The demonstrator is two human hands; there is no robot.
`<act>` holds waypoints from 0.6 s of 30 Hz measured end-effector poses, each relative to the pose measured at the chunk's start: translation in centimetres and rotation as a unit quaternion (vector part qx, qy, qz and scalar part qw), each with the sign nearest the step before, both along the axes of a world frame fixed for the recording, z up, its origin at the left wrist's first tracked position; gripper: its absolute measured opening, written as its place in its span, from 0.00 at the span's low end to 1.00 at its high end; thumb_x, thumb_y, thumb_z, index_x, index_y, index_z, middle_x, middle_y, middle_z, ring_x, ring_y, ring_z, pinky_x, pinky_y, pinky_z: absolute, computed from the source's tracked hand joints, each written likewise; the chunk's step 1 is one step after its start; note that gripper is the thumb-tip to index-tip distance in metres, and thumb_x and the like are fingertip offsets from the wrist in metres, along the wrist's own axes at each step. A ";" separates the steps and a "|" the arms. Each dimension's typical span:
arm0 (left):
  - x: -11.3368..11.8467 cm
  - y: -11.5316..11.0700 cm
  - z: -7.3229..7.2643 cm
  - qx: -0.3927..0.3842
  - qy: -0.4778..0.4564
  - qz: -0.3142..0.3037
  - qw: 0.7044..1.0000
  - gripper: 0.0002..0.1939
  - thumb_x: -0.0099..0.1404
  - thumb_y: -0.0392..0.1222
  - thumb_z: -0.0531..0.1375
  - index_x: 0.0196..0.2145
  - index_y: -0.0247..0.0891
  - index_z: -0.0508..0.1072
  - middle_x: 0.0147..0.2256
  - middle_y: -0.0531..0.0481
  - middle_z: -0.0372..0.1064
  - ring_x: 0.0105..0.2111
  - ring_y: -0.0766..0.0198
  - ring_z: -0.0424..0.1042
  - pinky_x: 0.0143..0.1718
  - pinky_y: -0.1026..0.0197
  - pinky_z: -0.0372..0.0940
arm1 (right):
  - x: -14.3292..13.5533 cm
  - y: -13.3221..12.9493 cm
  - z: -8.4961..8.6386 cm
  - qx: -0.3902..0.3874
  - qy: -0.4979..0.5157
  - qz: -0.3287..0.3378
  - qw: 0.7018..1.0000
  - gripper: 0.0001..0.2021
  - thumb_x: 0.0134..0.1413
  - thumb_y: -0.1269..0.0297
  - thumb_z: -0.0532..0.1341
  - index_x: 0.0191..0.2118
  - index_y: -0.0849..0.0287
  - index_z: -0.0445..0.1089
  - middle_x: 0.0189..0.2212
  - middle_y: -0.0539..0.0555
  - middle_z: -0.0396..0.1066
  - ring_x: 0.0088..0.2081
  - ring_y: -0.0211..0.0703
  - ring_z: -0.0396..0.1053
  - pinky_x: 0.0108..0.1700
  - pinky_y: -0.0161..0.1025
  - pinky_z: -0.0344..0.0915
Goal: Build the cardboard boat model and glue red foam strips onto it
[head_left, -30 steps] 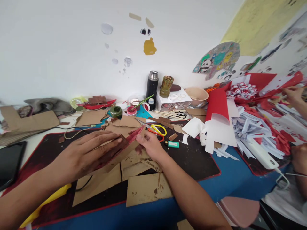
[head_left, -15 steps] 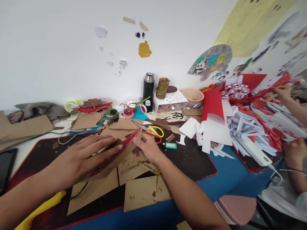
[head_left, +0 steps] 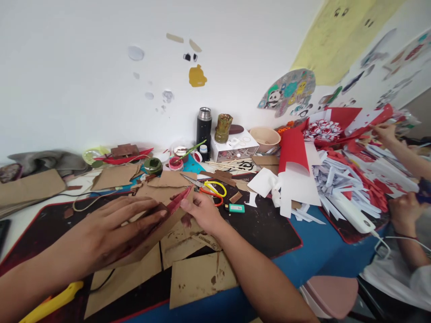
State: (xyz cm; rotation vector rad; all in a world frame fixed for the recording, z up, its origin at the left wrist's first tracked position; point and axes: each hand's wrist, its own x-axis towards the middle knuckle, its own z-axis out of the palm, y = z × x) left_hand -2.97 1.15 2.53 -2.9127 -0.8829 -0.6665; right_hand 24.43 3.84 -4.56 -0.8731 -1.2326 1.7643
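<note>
A folded cardboard piece [head_left: 175,202], painted dark red on its inner face and bare brown outside, is held up between both hands. My left hand [head_left: 111,226] lies along it with the fingers together, the fingertips pressing on a brown strip against the red side. At the pointed far end, my right hand [head_left: 202,208] pinches the edge between thumb and fingers. The left palm hides much of the piece. Just beyond my right hand rest scissors [head_left: 215,189] with yellow and orange handles. A green lighter [head_left: 235,208] lies to their right.
Flat cardboard sheets [head_left: 202,278] lie below my hands, beside a yellow-handled tool [head_left: 55,303] with a cord. Paint jars [head_left: 153,166], a black flask [head_left: 204,128] and a red model boat [head_left: 126,154] stand along the wall. At right, another person's hands [head_left: 406,211] are near paper strips [head_left: 346,179].
The view has shifted slightly, so the scene sits a little further left. Both hands keep their hold on the cardboard piece, with hardly any movement. The other person's lower hand now shows a dark object.
</note>
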 end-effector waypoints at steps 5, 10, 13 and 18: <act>0.0 0.0 0.0 0.026 -0.002 -0.010 1.000 0.30 0.76 0.32 0.59 0.72 0.51 0.71 0.64 0.48 0.78 0.63 0.57 0.76 0.71 0.53 0.66 | 0.1 0.1 -0.1 -0.002 -0.003 -0.006 1.000 0.38 0.47 0.22 0.72 0.39 0.57 0.73 0.26 0.48 0.74 0.21 0.38 0.68 0.26 0.37 0.67; -0.1 0.6 0.1 0.020 0.014 -0.016 1.000 0.29 0.77 0.32 0.57 0.70 0.52 0.73 0.63 0.48 0.78 0.63 0.57 0.76 0.69 0.53 0.69 | 0.1 0.1 -0.1 -0.009 0.000 -0.006 1.000 0.39 0.46 0.21 0.72 0.38 0.57 0.72 0.26 0.48 0.74 0.20 0.37 0.69 0.25 0.37 0.67; 0.0 0.7 0.4 0.005 0.009 -0.008 1.000 0.30 0.75 0.31 0.58 0.69 0.51 0.73 0.62 0.47 0.78 0.61 0.57 0.77 0.66 0.55 0.71 | 0.1 0.0 0.1 -0.014 -0.001 -0.007 1.000 0.39 0.45 0.21 0.72 0.38 0.57 0.72 0.26 0.48 0.74 0.20 0.38 0.69 0.25 0.37 0.67; 0.3 0.2 0.4 -0.021 -0.001 0.010 1.000 0.30 0.73 0.29 0.57 0.68 0.51 0.75 0.61 0.47 0.79 0.60 0.57 0.77 0.67 0.55 0.70 | 0.1 0.0 0.3 -0.010 0.007 -0.003 1.000 0.38 0.46 0.21 0.72 0.36 0.56 0.72 0.25 0.48 0.73 0.20 0.38 0.69 0.25 0.37 0.66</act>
